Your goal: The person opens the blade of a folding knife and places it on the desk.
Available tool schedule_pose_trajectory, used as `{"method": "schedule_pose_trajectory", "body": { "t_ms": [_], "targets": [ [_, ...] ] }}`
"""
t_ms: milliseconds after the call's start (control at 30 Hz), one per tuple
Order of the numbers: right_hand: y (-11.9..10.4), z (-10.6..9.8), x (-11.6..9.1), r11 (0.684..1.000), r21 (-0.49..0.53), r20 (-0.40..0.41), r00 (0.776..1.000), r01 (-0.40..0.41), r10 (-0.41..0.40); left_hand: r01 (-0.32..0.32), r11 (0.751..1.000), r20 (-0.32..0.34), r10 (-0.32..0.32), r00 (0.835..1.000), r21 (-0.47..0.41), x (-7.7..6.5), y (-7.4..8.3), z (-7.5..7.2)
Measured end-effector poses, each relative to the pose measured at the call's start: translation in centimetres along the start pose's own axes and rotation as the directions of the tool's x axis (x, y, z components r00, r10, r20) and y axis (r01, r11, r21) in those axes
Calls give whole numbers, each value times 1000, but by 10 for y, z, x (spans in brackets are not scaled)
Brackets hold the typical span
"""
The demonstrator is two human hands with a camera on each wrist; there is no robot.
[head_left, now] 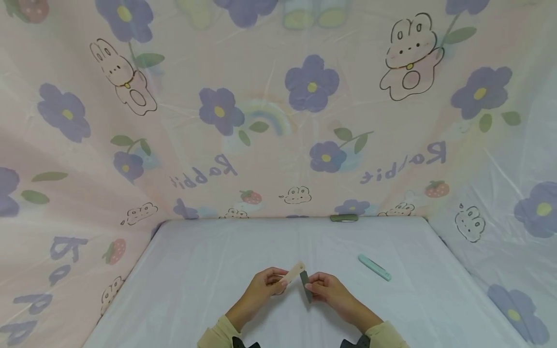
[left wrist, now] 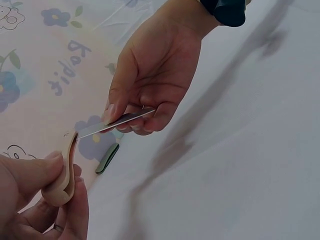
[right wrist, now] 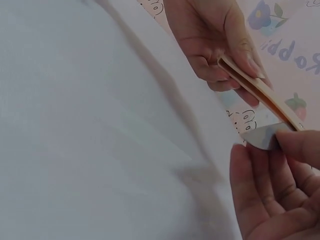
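A folding knife lies between both hands, partly unfolded, its cream handle (head_left: 294, 273) and metal blade (head_left: 304, 278) meeting at an angle at the pivot end. My left hand (head_left: 264, 286) grips the handle between thumb and fingers, its slot showing in the right wrist view. With thumb and fingers, my right hand (head_left: 328, 290) pinches the blade (right wrist: 261, 137); part of the blade is hidden behind the thumb. In the left wrist view the blade (left wrist: 95, 131) runs from the handle's end (left wrist: 67, 172) into the right hand's fingertips. Both hands are above the white table.
A teal folded knife (head_left: 374, 267) lies on the white tabletop (head_left: 209, 256), right of the hands. At the table's back edge is a dark green folded knife (head_left: 344, 218). A patterned curtain (head_left: 270, 159) with rabbits and flowers encloses the back and sides.
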State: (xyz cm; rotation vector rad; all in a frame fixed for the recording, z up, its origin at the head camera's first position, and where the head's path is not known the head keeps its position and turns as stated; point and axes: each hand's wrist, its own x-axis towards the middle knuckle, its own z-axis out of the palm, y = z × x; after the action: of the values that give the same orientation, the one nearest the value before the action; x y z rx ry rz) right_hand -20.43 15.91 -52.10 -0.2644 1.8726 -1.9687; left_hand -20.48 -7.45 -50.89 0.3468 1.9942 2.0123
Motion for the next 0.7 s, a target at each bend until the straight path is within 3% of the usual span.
{"method": "schedule_pose_trajectory", "body": {
  "t_ms": [367, 700],
  "targets": [
    [-2, -11, -6, 993, -119, -27, 1000, 1, -5, 18, 999, 56, -21, 998, 44, -1, -2, -8],
    [-4, -17, -8, 981, -191, -19, 1000, -13, 9, 6, 995, 146, -21, 989, 100, -4, 2, -15]
  ]
}}
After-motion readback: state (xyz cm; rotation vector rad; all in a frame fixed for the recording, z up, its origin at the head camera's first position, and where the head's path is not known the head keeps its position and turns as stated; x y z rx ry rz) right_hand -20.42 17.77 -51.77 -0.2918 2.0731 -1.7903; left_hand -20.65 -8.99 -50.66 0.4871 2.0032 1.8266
